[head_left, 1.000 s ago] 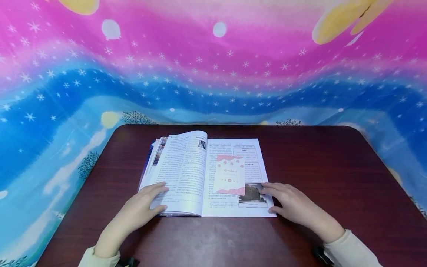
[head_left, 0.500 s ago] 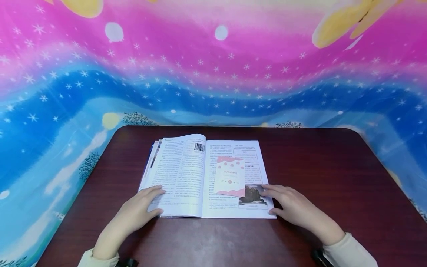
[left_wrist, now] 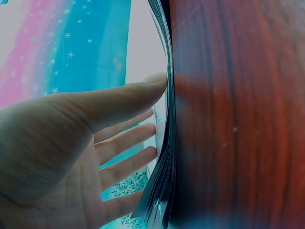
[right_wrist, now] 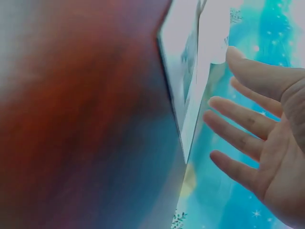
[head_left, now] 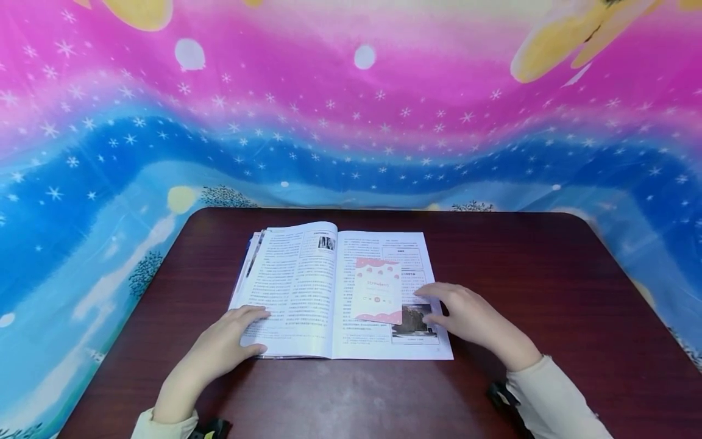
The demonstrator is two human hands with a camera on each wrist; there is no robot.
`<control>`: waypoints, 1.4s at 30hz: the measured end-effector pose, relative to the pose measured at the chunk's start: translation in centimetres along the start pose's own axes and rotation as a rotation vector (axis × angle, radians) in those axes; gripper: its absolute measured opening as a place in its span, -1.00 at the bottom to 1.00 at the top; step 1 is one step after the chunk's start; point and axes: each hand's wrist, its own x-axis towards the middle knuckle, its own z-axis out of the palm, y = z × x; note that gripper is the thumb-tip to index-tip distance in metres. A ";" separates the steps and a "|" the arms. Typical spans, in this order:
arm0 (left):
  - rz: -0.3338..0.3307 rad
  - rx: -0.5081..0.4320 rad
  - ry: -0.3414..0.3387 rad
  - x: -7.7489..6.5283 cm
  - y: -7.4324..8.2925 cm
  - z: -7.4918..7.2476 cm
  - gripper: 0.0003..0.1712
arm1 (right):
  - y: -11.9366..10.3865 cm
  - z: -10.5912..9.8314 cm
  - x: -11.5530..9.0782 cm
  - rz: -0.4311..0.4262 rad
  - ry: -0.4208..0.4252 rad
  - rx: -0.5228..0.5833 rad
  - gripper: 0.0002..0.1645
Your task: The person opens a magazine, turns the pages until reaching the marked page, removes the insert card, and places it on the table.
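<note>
An open magazine [head_left: 296,286] lies on the table, its left page curving up toward the spine. On its right page rests a pink and white card [head_left: 378,291] with strawberries printed on it. My left hand [head_left: 219,344] rests on the lower left page; in the left wrist view its thumb [left_wrist: 138,95] touches the edge of the stacked pages, its fingers spread. My right hand [head_left: 473,312] hovers over the right page's outer edge, beside the card and partly over a dark printed photo [head_left: 414,321]. The right wrist view shows its fingers [right_wrist: 238,131] loosely extended, holding nothing and raised off the page.
The dark red-brown wooden table [head_left: 537,274] has rounded far corners. Behind and around it hangs a pink and blue cloth [head_left: 307,110] with snowflakes and trees. A black strap [head_left: 501,395] sits at the right wrist by the pale sleeve [head_left: 554,399].
My right hand has lifted off the magazine's right edge and moved inward toward the card. The left page has settled flatter, while my left hand stays on it.
</note>
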 end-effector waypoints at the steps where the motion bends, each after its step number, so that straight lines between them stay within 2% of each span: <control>1: 0.000 0.001 0.000 0.0 0.0 0.0 -0.31 | 0.0 0.0 0.5 0.002 0.005 0.012 -0.43; 14: -0.004 0.000 0.000 0.1 0.2 0.0 -0.32 | 0.7 0.5 6.5 0.014 0.029 0.156 -0.51; 22: -0.028 0.000 -0.011 0.0 0.4 0.1 -0.31 | 1.3 1.3 9.1 0.034 0.011 0.248 -0.53; 32: -0.029 -0.002 -0.012 0.0 0.1 0.2 -0.31 | 1.2 1.9 11.1 0.055 -0.059 0.293 -0.42; 42: -0.024 -0.005 -0.004 -0.1 0.1 0.1 -0.32 | 1.0 2.0 11.5 0.072 -0.082 0.224 -0.40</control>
